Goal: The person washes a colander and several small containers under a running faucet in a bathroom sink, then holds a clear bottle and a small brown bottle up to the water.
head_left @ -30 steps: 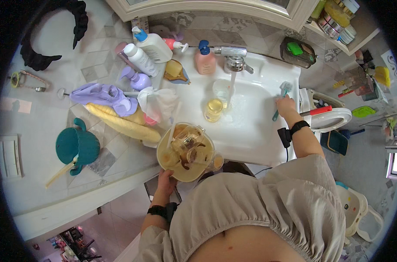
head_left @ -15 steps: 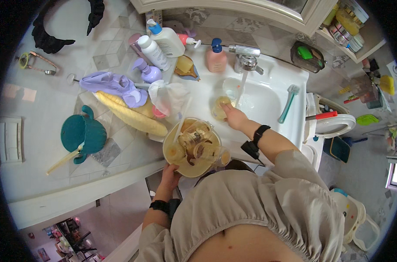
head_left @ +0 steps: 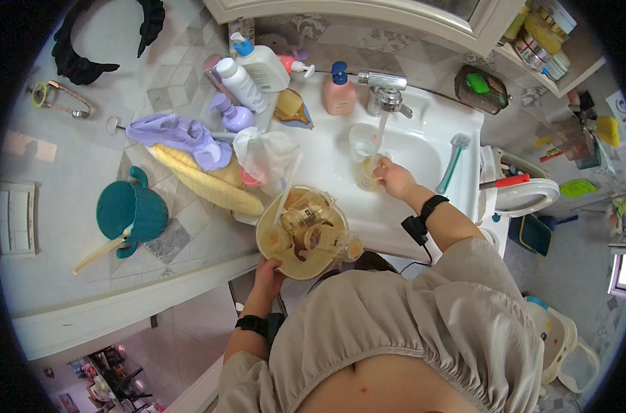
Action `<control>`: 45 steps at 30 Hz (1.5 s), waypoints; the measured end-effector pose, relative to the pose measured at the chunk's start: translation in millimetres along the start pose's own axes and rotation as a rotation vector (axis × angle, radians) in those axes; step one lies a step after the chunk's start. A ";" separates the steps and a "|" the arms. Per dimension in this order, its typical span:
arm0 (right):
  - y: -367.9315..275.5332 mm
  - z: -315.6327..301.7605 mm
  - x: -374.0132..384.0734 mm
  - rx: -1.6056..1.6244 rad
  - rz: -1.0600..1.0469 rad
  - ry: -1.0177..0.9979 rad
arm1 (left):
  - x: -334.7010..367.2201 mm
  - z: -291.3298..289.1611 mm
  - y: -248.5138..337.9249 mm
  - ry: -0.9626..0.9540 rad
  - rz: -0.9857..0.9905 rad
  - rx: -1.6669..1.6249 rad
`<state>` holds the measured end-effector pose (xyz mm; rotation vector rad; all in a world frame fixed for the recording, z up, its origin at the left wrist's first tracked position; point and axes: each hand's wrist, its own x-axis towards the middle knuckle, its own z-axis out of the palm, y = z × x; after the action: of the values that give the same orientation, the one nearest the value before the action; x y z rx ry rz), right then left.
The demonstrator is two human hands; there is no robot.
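In the sink, my right hand [head_left: 395, 178] is closed on a clear, yellowish plastic cup [head_left: 367, 175]. Water from the faucet [head_left: 390, 102] runs down right by it. A second translucent cup [head_left: 362, 140] stands in the basin just beyond. At the counter's front edge, my left hand [head_left: 268, 277] grips the near rim of a cream-coloured bucket [head_left: 263, 241]. Several clear plastic cups [head_left: 309, 210] lie jumbled in this bucket, with brownish matter among them. My left fingers are partly hidden behind its wall.
A peach pump bottle [head_left: 340, 96] stands behind the white sink [head_left: 423, 110]. A teal-handled brush [head_left: 452, 165] rests on its right side. Left of the basin are a lilac pump bottle [head_left: 234, 117], a yellow towel [head_left: 203, 187] and a green cactus-shaped cup [head_left: 130, 210].
My right hand has moved right with the cup, bringing it to the falling water. My left hand and the bucket stay nearly where they were.
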<state>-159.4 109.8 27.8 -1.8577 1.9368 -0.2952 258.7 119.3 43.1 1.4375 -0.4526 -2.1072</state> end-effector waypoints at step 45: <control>-4.8 10.5 15.4 1.837 0.977 0.367 | 11.1 -20.6 -9.4 -0.017 -0.008 -0.008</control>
<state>-150.4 95.7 18.1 0.3149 1.3408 -1.4081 272.3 120.6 21.9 1.4198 -0.4461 -2.1266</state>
